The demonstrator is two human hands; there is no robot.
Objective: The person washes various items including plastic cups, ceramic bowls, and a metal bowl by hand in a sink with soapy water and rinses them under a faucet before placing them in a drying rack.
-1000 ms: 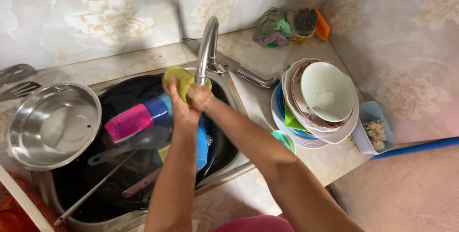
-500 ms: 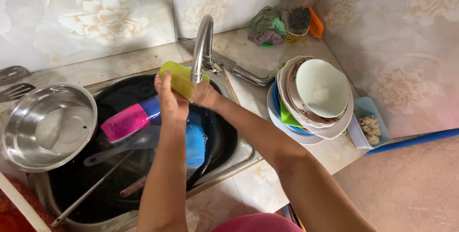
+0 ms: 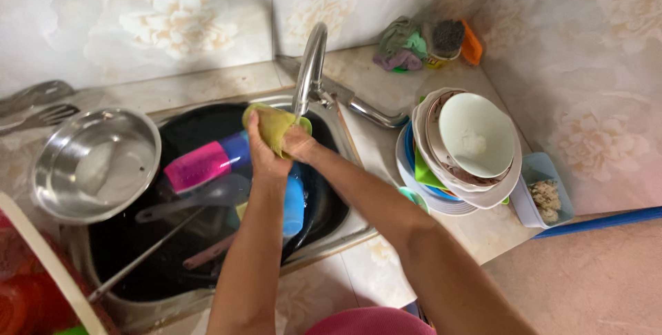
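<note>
Both my hands meet over the sink under the spout of the chrome tap point(image 3: 308, 73). My left hand point(image 3: 263, 150) and my right hand point(image 3: 298, 144) together clasp a yellow-green sponge cloth point(image 3: 273, 124), squeezed between them. Below lies a black pan point(image 3: 207, 190) filling the sink, with a pink and blue cup point(image 3: 205, 162), a blue cup point(image 3: 294, 204), a grey ladle point(image 3: 200, 197) and a long metal handle point(image 3: 141, 258) in it.
A steel bowl point(image 3: 93, 162) rests on the sink's left rim. A stack of bowls and plates point(image 3: 469, 149) stands on the counter at right, beside a small blue tub point(image 3: 545, 193). Cloths and scrubbers point(image 3: 420, 45) lie in the back corner. Spatulas point(image 3: 34, 104) lie far left.
My hands with the sponge cloth have stayed under the tap, shifting slightly; the cloth is now more bunched between both hands. The camera view has tilted a little.
</note>
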